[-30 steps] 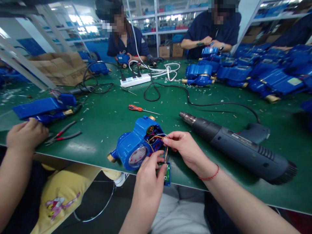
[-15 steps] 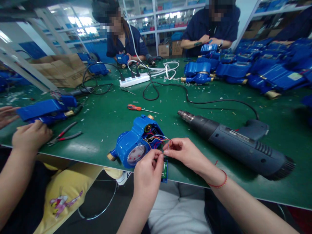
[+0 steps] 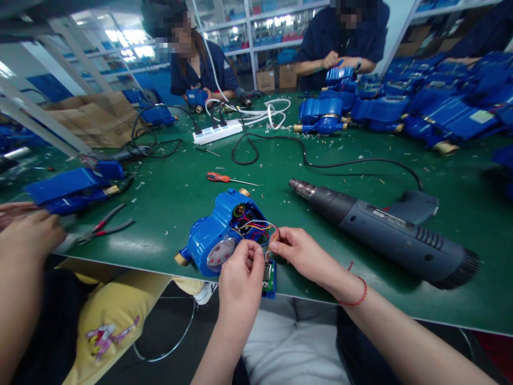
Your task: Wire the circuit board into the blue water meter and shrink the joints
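Lower centre of frame: blue meter housing (image 3: 218, 235) lies open at the near edge of the green counter (image 3: 172, 187). Left hand (image 3: 240, 280) and right hand (image 3: 298, 251) each pinch its coloured wires (image 3: 260, 227), grips closed. Heat gun (image 3: 385, 232) lies just right.

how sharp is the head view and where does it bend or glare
Head view: the blue meter and heat gun are sharp at centre; the table edge bows from wide-angle distortion; the shelf lights blow out; the co-worker's hand smears at the left edge.
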`<action>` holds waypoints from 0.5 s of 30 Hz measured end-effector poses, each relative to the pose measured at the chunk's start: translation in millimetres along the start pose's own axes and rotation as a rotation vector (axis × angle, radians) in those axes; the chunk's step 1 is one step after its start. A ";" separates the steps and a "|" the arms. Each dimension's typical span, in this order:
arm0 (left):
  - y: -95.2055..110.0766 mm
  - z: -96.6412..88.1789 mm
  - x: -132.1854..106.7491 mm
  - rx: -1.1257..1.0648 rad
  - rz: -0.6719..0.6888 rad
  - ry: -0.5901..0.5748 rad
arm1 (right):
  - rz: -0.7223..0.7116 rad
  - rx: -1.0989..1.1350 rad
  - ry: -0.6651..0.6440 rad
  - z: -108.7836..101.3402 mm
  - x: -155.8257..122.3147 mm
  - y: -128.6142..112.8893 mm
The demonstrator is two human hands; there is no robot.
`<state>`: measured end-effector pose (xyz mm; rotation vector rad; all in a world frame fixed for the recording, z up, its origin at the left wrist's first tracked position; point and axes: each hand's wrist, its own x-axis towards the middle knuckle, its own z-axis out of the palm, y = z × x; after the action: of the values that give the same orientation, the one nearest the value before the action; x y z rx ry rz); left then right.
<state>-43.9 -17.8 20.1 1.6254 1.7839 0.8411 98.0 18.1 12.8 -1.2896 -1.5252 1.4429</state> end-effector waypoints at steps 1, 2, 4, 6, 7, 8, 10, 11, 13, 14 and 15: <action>0.0 -0.4 0.0 -0.002 -0.001 -0.004 | 0.004 -0.001 0.003 -1.1 -0.8 0.0; -0.2 -1.0 0.0 -0.006 0.001 -0.014 | 0.008 -0.002 0.009 -2.1 -1.3 0.2; -1.0 -2.4 -0.3 -0.029 0.013 -0.052 | 0.014 0.000 0.021 -3.4 -2.0 0.6; -1.9 -3.6 -0.7 -0.069 0.023 -0.094 | 0.017 0.006 0.037 -4.1 -2.5 1.2; -2.3 -3.9 -0.9 -0.089 0.027 -0.110 | 0.016 0.011 0.042 -4.4 -2.8 1.4; -2.6 -4.0 -1.1 -0.102 0.031 -0.119 | 0.015 0.018 0.042 -4.8 -3.3 1.7; -2.9 -3.5 -1.3 -0.106 0.034 -0.120 | 0.009 0.033 0.026 -5.8 -5.1 2.2; -2.7 -3.1 -1.4 -0.098 0.033 -0.119 | 0.005 0.043 0.012 -6.4 -6.4 2.5; -2.0 -1.9 -1.4 -0.073 0.025 -0.112 | 0.003 0.080 -0.015 -7.6 -9.7 3.3; -1.5 -1.4 -1.4 -0.057 0.019 -0.108 | 0.008 0.105 -0.025 -8.1 -11.6 3.7; -1.0 -0.9 -1.3 -0.042 0.012 -0.101 | 0.016 0.132 -0.031 -8.3 -13.5 4.1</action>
<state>-45.1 -19.3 20.0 1.6235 1.6782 0.7825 110.6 7.6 12.4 -1.2081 -1.4174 1.5530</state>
